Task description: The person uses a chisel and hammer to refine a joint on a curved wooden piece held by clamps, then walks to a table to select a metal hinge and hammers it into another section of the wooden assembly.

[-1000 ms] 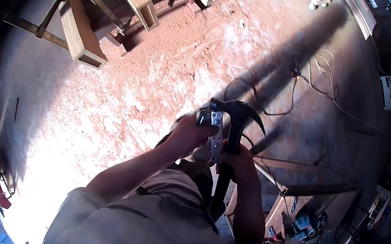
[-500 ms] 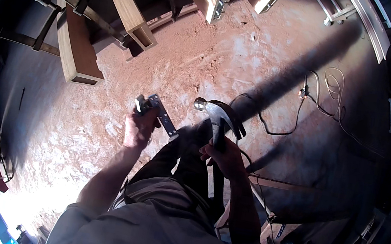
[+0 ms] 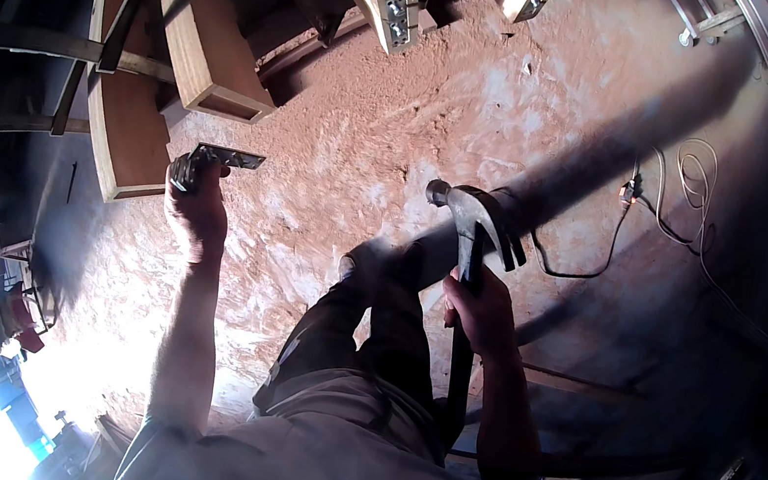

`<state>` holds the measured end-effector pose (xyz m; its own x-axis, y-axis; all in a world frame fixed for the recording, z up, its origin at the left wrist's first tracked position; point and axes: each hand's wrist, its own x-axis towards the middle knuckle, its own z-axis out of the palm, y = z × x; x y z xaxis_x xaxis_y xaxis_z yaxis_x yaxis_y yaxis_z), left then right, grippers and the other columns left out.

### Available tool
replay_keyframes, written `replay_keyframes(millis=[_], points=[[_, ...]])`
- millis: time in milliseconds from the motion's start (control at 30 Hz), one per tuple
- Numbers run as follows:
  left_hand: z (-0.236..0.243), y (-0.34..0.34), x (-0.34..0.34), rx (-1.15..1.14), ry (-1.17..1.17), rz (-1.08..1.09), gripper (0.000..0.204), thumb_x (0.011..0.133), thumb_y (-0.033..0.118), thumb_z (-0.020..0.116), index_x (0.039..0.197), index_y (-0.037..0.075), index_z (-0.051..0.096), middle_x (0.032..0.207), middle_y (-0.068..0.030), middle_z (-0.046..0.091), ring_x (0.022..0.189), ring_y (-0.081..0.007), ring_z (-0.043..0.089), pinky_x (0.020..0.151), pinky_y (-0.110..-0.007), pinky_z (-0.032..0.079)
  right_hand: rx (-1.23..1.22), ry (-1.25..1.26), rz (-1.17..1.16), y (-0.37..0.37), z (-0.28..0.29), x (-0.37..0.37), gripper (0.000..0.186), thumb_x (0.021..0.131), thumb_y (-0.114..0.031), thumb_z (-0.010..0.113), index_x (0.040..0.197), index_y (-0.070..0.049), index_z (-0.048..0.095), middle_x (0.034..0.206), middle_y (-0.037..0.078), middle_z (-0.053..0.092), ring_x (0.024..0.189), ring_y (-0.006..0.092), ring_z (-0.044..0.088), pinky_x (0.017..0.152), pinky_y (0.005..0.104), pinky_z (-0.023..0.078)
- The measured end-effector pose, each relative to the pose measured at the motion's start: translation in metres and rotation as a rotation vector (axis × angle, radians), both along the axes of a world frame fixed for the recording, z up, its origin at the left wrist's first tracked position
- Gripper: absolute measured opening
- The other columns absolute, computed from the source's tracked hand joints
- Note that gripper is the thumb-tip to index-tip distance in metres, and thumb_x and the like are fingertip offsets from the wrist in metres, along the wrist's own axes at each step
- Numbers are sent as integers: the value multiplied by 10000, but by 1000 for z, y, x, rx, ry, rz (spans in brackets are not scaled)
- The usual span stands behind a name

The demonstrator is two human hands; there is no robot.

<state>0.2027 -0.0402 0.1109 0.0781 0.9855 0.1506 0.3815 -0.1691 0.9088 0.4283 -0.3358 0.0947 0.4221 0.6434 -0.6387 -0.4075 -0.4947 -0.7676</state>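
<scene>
Seen from above, over a workshop floor thick with reddish sawdust. Left hand stretched forward and to the left, fingers wrapped tight round one end of a flat, dark perforated metal bracket, the free end jutting right over the sawdust, just short of the pale wooden frames. Right hand closed in a fist around the dark handle of a steel claw hammer, gripped close beneath the head; head up and away from the body, round striking face to the left, curved claws to the right, handle running down along the right forearm toward the waist. Hammer and bracket well apart, each raised above the floor, a dark trouser leg and shoe stepping out between them. Long shadow falling across the floor from the hammer head toward the upper right. Thin black cable looping over the sawdust to the right of the hammer, ending in loose pale coils. Square-cut timber ends with metal fasteners at the top of the view. Red-and-blue clutter, too blurred to identify, at the lower left rim.
</scene>
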Motion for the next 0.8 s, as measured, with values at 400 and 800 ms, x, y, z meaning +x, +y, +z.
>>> replay_keyframes(millis=[400, 800], points=[[-16, 27, 9, 186, 66, 27, 242, 899, 88, 619, 1125, 37, 551, 758, -34, 661, 539, -54, 495, 498, -196, 387, -93, -193, 151, -8, -64, -16, 264, 859, -234, 700, 925, -8, 581, 727, 197, 616, 715, 350, 660, 602, 403, 489], [-24, 35, -2, 185, 121, -47, 302, 888, 38, 628, 1179, 30, 547, 819, -48, 672, 610, -68, 569, 539, -195, 427, -193, -242, 162, -30, -79, -51, 284, 865, -286, 681, 889, -22, 579, 736, 188, 641, 750, 387, 657, 625, 432, 492]])
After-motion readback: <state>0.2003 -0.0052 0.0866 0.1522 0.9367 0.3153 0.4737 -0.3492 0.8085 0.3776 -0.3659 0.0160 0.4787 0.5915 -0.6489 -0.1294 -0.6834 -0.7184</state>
